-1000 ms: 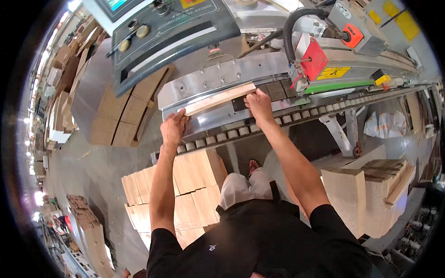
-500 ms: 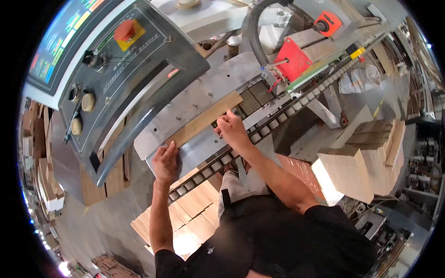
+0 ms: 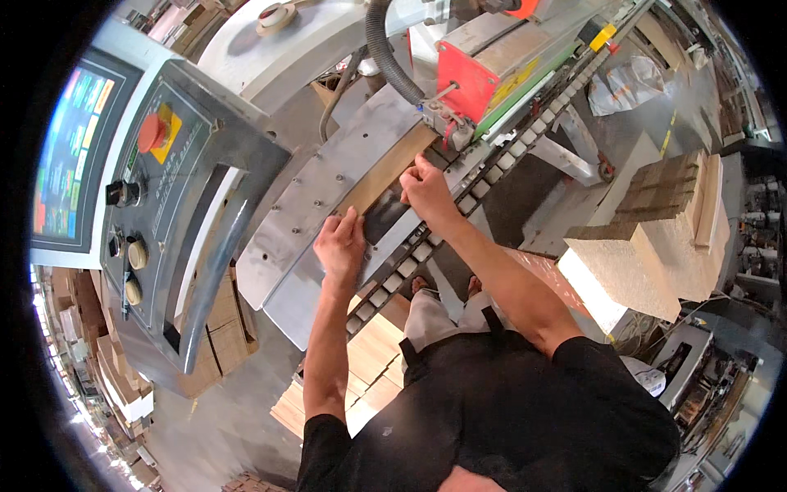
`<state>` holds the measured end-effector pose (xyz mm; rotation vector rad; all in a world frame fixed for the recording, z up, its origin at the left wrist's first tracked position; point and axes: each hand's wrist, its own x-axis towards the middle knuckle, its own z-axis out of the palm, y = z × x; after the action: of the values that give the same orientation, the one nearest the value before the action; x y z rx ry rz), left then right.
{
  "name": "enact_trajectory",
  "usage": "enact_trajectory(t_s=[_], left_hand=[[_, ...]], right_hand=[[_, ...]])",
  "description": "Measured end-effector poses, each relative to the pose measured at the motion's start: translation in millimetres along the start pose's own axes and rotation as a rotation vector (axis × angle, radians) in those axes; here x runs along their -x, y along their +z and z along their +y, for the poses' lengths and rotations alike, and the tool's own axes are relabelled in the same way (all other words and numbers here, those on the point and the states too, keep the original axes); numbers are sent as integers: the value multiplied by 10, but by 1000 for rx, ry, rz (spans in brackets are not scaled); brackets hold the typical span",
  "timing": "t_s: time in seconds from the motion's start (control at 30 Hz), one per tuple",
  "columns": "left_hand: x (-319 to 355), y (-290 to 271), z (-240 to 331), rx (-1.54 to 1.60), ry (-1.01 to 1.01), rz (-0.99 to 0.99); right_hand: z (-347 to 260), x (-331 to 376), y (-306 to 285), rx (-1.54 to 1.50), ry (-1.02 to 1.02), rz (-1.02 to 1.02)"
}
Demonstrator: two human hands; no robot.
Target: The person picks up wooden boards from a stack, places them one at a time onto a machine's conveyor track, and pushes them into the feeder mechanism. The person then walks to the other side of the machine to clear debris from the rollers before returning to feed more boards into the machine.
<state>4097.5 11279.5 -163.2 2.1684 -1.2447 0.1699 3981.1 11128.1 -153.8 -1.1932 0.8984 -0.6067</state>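
Observation:
A narrow wooden strip lies flat on the metal infeed table of a machine, slanting up to the right. Its near left end is between the fingers of my left hand, which is closed there. Closer to the far end, my right hand is closed too, with curled fingers and the fingertips against the strip's near edge. The strip's far end reaches the machine's red-plated head. The undersides of both hands' fingers are hidden.
A control panel with a red stop button stands at left. A roller-chain conveyor runs along the table's near side. Wooden boards lie stacked below it. More stacked boards stand at right. A black hose hangs above the table.
The wooden strip has slid up and right along the table toward the red-plated head. Both hands have moved with it, the left hand farther, so they are now closer together. The view has also shifted.

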Motion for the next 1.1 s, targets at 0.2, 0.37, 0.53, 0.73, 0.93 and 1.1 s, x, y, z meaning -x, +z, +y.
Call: enact_trajectory(t_s=[0.2, 0.37, 0.53, 0.73, 0.93, 1.1], left_hand=[[-385, 533, 422, 38, -2, -75], [-639, 760, 715, 82, 78, 66], [-693, 853, 1072, -81, 99, 66], [-309, 524, 1587, 164, 155, 57], [169, 471, 1772, 259, 248, -66], [345, 564, 2088, 356, 247, -215]], right_hand=[[8, 170, -292, 321, -329, -106], [-472, 1107, -835, 381, -241, -201], [-1075, 1908, -2768, 549, -422, 492], [-1285, 2503, -4968, 1243, -268, 1398], [-1184, 2518, -5161, 813, -127, 1052], [-1082, 2763, -5177, 781, -309, 1451]])
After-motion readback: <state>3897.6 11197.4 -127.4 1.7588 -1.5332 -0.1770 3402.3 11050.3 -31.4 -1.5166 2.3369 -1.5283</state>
